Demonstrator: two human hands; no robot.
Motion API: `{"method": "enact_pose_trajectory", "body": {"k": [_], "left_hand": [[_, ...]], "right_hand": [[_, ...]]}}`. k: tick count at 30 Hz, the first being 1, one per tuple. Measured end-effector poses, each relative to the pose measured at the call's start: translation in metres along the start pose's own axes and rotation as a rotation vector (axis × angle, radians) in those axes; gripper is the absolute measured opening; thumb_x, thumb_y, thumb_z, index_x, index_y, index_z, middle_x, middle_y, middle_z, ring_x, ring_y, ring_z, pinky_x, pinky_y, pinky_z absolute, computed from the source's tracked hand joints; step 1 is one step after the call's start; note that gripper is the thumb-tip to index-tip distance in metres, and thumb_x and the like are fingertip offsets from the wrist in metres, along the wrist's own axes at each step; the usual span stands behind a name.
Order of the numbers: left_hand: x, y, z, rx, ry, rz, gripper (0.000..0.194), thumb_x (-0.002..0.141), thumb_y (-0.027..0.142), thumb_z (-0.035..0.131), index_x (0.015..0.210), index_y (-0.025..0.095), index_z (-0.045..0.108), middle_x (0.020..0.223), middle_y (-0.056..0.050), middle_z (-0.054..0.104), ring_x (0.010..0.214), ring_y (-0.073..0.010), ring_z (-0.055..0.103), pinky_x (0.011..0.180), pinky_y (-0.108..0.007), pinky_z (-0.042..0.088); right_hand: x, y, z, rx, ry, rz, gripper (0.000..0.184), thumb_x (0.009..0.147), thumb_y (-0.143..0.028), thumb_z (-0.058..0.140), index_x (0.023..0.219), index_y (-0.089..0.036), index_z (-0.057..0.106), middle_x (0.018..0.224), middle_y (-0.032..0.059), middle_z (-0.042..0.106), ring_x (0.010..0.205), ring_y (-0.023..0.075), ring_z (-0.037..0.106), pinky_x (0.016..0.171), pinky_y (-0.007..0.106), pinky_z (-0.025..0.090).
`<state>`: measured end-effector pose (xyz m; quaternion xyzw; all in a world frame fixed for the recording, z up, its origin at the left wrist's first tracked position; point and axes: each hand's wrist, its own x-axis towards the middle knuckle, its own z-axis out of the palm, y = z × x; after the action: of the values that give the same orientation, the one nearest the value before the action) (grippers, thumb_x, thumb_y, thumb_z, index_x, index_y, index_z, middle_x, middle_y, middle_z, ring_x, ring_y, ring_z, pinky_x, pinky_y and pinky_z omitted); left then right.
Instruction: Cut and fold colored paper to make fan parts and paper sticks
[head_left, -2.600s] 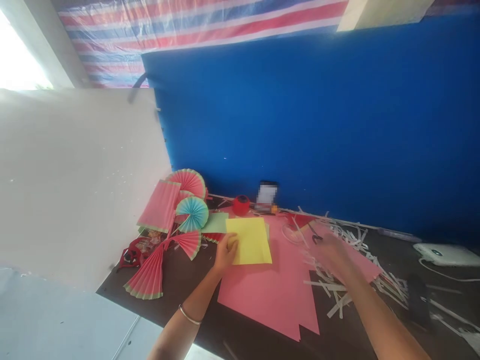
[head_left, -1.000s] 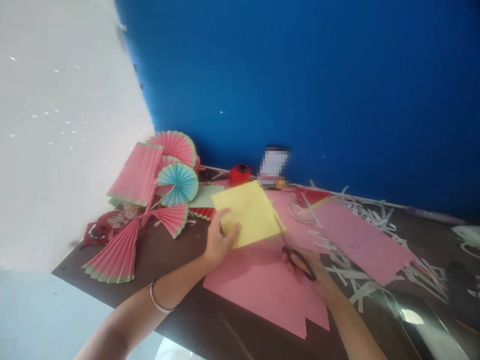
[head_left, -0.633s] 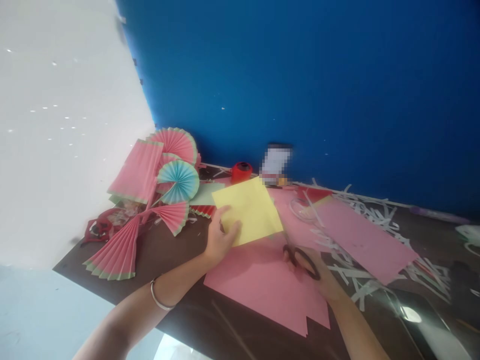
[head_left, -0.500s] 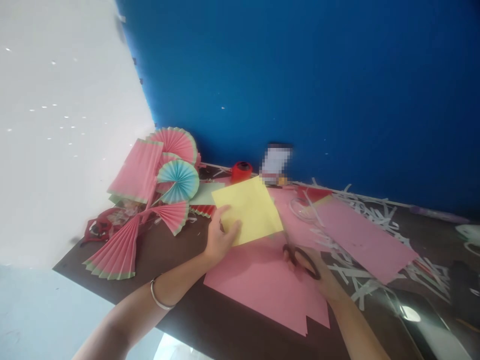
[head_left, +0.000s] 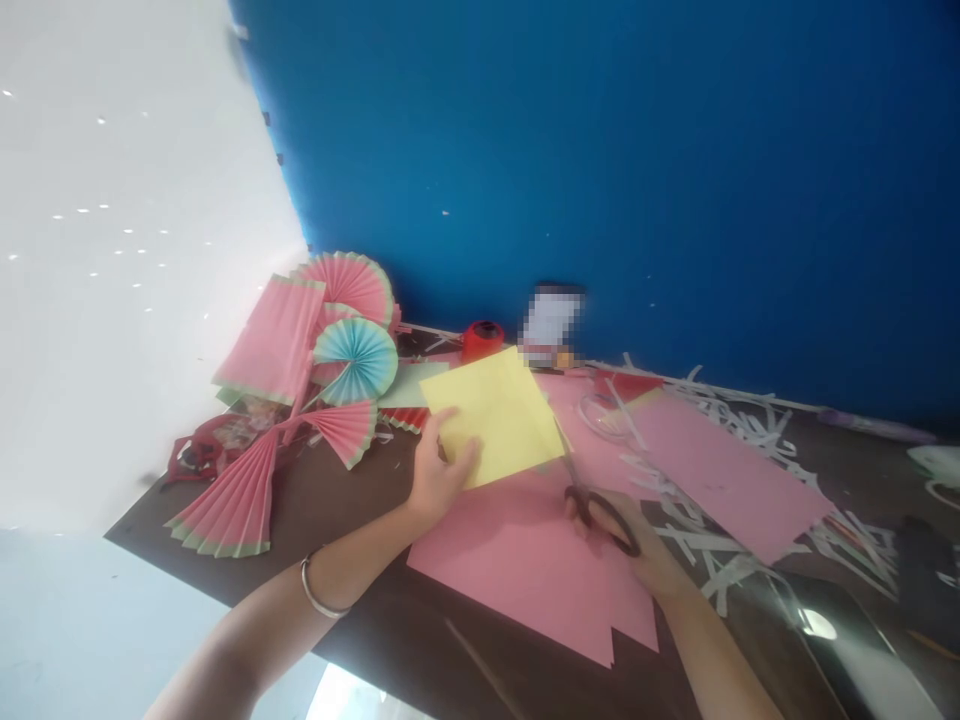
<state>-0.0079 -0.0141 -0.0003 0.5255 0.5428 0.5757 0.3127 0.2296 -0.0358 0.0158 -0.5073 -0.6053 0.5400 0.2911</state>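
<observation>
The left hand [head_left: 441,465] is partly curled, thumb and forefinger apart on the upper face of a yellow sheet [head_left: 510,410], and holds it by its left edge; the remaining fingers are largely hidden. The sheet is smooth, matte, 4-sided paper, located at the centre of the work area, turned at an angle above larger pink sheets [head_left: 525,560]. The right hand [head_left: 649,540] is closed around the dark loop handles of 1 pair of scissors [head_left: 582,494], whose slender blades meet the right edge of the yellow sheet; their exact opening is too blurred to tell. The pink sheets are flat, with 1 angular notch at the near edge, and lie on a dark brown tabletop [head_left: 420,640]. To the left, accordion-pleated paper forms a round blue fan [head_left: 355,360] and a flared pink fan [head_left: 221,500] with a green rim. A red, rounded object [head_left: 482,340] stands behind the yellow sheet. To the right, narrow white strips [head_left: 724,580] lie tangled around a flat pink rectangle [head_left: 735,480], near a glossy dark slab [head_left: 840,630].
</observation>
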Motion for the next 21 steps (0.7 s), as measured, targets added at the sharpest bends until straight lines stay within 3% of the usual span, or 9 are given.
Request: {"method": "enact_pose_trajectory", "body": {"k": [21], "left_hand": [[-0.003, -0.001, 0.000, -0.033, -0.035, -0.011, 0.039, 0.076, 0.029, 0.061, 0.112, 0.021, 0.050, 0.114, -0.007, 0.055, 0.099, -0.0193, 0.055, 0.081, -0.029, 0.044]], "right_hand": [[-0.008, -0.015, 0.008, 0.029, 0.081, -0.054, 0.042, 0.076, -0.060, 0.047, 0.072, -0.020, 0.057, 0.061, 0.0046, 0.055, 0.056, 0.0176, 0.053, 0.052, 0.029, 0.044]]}}
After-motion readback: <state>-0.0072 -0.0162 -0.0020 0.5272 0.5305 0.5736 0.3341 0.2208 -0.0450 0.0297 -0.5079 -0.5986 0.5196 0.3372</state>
